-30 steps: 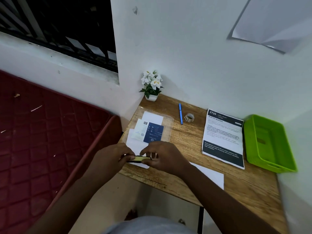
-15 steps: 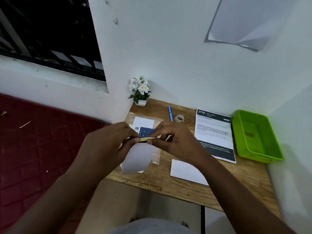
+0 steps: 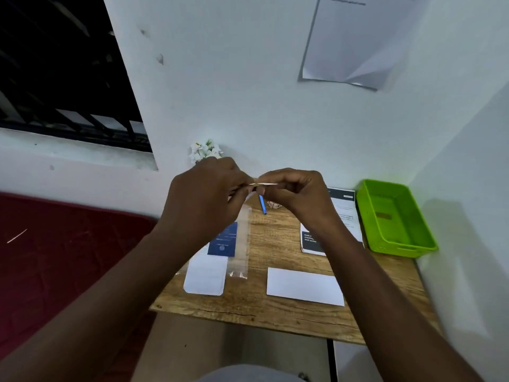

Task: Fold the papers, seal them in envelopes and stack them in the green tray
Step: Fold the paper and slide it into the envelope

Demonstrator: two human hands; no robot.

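Both hands are raised above the wooden desk [image 3: 278,304], fingertips meeting. The left hand [image 3: 203,199] and the right hand [image 3: 296,194] each pinch an end of a thin, pale strip [image 3: 263,184] held edge-on between them; it is too slim and blurred to name for certain, though it looks like a peel-off liner or a piece of tape. Both grips are narrow, fingers curled tight on it.

Down on the desk a white envelope [image 3: 205,277] lies at the near left, partly under a clear plastic sleeve [image 3: 243,238] with a dark blue card [image 3: 223,241] showing. A folded white paper [image 3: 304,285] rests flat near the front edge, well apart from the envelope. Further back a printed sheet [image 3: 344,210] lies just beside the green tray [image 3: 396,219], which appears to have no envelopes in it. A blue pen [image 3: 262,204] and a small pot of white flowers [image 3: 205,151] sit by the wall.

To my eye the sealing is only beginning, and nothing is stacked yet. The risk is in that strip: if it is sticky, it could curl onto a finger or fold onto itself while held in the air like this. The folded paper also sits close to the desk's front edge, so a forearm coming down carelessly could sweep it off. And if the envelope is closed before the paper goes inside, the seal is wasted.
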